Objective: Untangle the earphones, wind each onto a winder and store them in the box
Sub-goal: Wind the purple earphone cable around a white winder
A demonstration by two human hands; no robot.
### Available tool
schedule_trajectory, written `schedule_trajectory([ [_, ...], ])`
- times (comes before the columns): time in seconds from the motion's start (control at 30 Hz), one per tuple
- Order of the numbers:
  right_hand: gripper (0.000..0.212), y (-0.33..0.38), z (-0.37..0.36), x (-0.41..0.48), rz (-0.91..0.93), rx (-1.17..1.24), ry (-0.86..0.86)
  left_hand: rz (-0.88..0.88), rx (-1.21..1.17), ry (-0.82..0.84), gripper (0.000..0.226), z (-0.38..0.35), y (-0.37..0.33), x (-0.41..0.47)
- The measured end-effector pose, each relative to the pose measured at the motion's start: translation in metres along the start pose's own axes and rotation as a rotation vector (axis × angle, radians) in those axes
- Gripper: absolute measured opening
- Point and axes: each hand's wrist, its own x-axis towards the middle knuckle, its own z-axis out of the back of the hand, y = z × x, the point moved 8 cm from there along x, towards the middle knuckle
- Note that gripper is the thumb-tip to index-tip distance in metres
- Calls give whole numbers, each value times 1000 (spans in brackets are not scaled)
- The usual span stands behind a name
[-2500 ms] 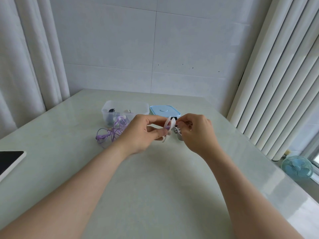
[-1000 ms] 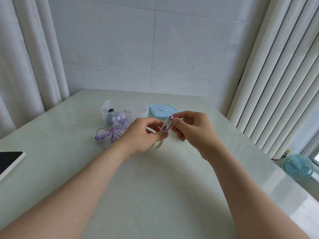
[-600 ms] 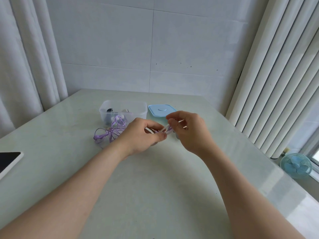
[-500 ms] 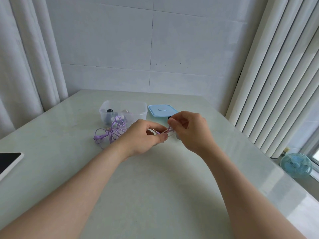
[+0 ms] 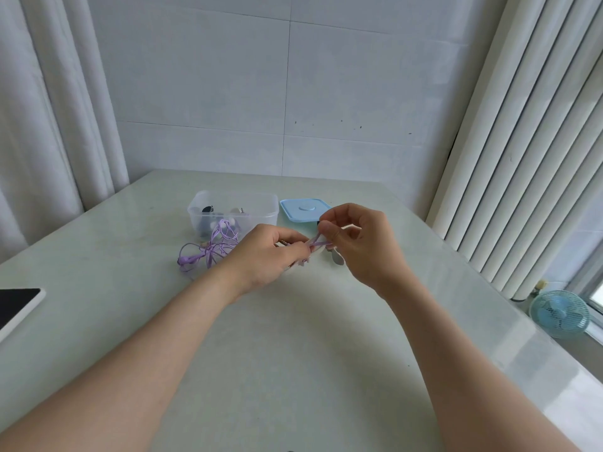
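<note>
My left hand (image 5: 266, 252) grips a small pale winder, mostly hidden in its fingers. My right hand (image 5: 360, 244) pinches a purple earphone cable (image 5: 318, 244) stretched between the two hands. The rest of the purple earphones (image 5: 212, 249) lies in a loose tangle on the table to the left of my left hand. Behind the tangle stands a clear plastic box (image 5: 233, 208) with a few small dark and pale items inside. Its light blue lid (image 5: 303, 210) lies flat to the right of it.
A pale green table (image 5: 293, 353) carries everything. A small grey item (image 5: 337, 259) lies just under my right hand. A dark-screened tablet (image 5: 16, 305) sits at the left edge. Curtains hang on both sides, and a small blue fan (image 5: 559, 314) stands on the floor at the right.
Both hands have sunk a little toward the table and stayed close together. The cable between them lay upright earlier and now runs nearly level. The tangle and box have not moved.
</note>
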Motion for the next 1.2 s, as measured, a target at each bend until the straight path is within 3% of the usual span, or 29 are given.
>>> schedule_trajectory([
  [0.4,15,25,-12,-7,292,-231,16,34,67,-70,28,2,5,1],
  [0.7,19,23,-11,-6,314,-277,12,78,-3,-81,32,2,6,2],
  [0.97,22,31,-15,-12,448,-356,15,88,27,-122,37,5,2,-1],
  [1.2,36,29,-14,-9,373,-330,23,63,18,-163,43,9,6,4],
])
